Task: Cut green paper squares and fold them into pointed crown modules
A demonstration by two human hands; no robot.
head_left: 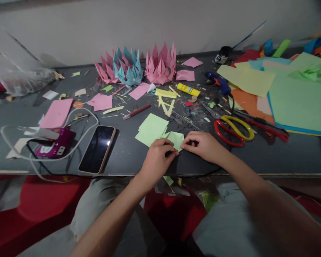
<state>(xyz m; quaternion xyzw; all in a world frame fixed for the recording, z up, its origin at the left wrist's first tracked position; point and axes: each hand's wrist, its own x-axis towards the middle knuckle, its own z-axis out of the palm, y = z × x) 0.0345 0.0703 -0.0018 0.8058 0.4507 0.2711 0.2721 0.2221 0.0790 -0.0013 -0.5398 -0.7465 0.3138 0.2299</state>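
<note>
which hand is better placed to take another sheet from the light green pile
Probably the left hand: it is close beside the light green pile, while the right hand is farther off, across the folded green paper. Both hands are at that paper, though.

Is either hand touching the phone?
No, the left hand and right hand are both at the folded green paper, while the phone lies apart, left of them.
</note>
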